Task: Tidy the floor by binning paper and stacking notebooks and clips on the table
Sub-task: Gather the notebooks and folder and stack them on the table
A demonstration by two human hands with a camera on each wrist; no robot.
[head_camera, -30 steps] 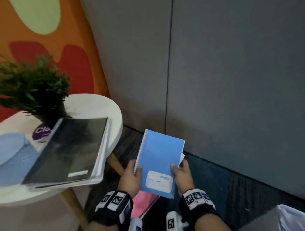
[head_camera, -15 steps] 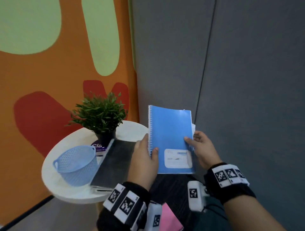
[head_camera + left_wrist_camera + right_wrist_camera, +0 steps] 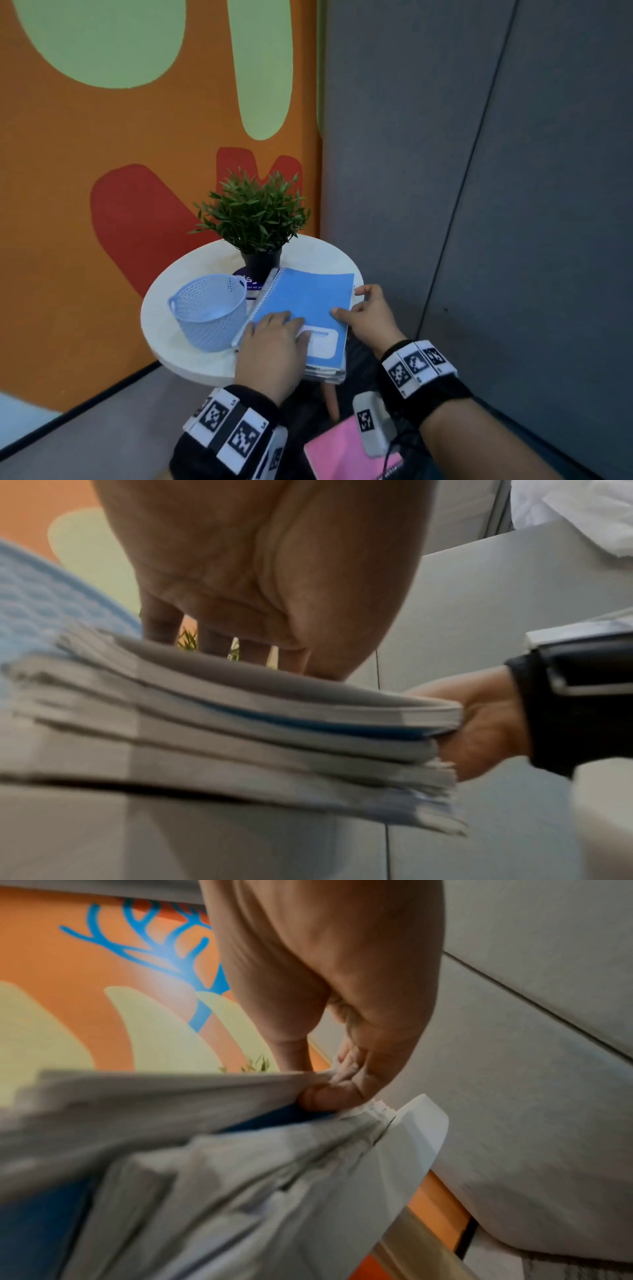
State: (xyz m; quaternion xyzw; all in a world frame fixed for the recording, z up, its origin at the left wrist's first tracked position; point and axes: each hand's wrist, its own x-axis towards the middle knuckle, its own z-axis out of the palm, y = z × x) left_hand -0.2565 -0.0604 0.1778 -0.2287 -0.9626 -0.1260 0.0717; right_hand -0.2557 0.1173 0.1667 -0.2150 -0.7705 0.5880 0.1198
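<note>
A blue spiral notebook (image 3: pixel 308 303) lies on top of a stack of notebooks (image 3: pixel 325 373) on the round white table (image 3: pixel 191 356). My left hand (image 3: pixel 275 334) rests flat on its near left part, fingers straight. My right hand (image 3: pixel 354 310) pinches its right edge, thumb on the cover. In the right wrist view the fingers (image 3: pixel 329 1096) curl under that edge. In the left wrist view the stack (image 3: pixel 240 723) shows from the side, with the blue notebook on top. A pink notebook (image 3: pixel 337 452) lies on the floor below my wrists.
A pale blue perforated basket (image 3: pixel 209 311) stands left of the stack. A potted plant (image 3: pixel 255 219) stands behind it. An orange wall is to the left, and grey panels (image 3: pixel 479 205) close in on the right. The table's wooden leg (image 3: pixel 330 401) stands near the pink notebook.
Both hands carried the blue notebook up from near the floor and laid it on the stack. My left hand went from gripping its edge to lying flat on the cover.
</note>
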